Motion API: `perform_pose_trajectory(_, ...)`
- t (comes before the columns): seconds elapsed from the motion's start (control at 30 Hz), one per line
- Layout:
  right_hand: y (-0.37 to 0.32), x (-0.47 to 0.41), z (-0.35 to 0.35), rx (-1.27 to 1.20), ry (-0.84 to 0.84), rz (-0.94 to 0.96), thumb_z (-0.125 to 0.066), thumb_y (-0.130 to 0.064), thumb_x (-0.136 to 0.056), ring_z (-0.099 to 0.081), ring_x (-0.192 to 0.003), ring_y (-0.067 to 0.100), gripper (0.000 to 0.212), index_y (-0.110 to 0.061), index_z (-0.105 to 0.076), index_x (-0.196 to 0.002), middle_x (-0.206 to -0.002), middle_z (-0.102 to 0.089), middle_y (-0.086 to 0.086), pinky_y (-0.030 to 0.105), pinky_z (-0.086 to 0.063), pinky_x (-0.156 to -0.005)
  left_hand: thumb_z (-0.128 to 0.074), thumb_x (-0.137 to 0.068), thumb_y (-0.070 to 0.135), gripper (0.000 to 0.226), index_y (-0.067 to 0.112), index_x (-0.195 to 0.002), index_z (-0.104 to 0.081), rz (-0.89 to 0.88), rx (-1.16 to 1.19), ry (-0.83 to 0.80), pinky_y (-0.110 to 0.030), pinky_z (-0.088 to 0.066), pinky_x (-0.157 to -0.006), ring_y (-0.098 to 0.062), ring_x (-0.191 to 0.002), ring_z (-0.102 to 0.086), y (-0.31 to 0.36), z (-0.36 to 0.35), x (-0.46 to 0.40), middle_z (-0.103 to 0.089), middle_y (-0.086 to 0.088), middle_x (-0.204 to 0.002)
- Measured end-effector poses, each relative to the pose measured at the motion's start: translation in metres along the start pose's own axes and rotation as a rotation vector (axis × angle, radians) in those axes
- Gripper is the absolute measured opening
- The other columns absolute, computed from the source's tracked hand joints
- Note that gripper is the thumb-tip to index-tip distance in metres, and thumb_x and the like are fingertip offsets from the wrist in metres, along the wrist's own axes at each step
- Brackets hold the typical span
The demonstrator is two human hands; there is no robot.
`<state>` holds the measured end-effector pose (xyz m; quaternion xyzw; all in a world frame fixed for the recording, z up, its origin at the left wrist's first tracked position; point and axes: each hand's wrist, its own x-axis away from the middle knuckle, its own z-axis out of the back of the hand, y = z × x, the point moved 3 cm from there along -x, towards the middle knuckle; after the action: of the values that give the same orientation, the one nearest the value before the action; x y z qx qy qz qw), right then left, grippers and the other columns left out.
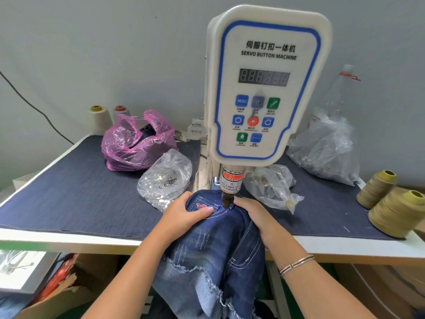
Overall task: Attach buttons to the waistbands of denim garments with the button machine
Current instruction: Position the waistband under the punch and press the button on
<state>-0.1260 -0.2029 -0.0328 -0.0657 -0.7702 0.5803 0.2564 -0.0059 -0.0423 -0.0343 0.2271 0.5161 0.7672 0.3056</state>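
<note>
At the centre of the frame the denim garment lies over the front edge of the counter, its waistband under the button machine plunger. The left hand grips the waistband from the left, thumb on top; the right hand clasps it from the right, fingers curled under

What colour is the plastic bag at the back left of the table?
Pink, translucent: the plastic bag, best seen in the head view.
</note>
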Motion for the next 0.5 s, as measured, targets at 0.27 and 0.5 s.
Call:
perform_pose_trajectory(0.27,0.0048,-0.0052,0.0038,0.021,0.004,0.016,-0.069,-0.039,-0.072,-0.07,-0.099,0.023,0.031,-0.019,-0.078,-0.094,-0.104,-0.074,0.012,0.034,-0.05,-0.085,-0.076,-0.053,0.062,0.057,0.031,-0.098,-0.061,-0.021,0.047,-0.059,-0.024,-0.049,-0.075,-0.001,-0.084,-0.068,-0.0015,0.0003,0.0017,-0.072,0.018,-0.094)
perform_pose_trajectory(0.5,0.0091,-0.0092,0.0078,0.035,0.014,0.012,-0.071,-0.042,-0.07,-0.069,-0.101,0.025,0.04,-0.015,-0.077,-0.098,-0.106,-0.073,0.012,0.038,-0.049,-0.089,-0.078,-0.055,0.059,0.053,0.035,-0.099,-0.061,-0.039,0.089,-0.093,-0.031,-0.053,-0.083,-0.006,-0.088,-0.069,-0.0038,-0.0001,0.0009,-0.073,0.013,-0.098)
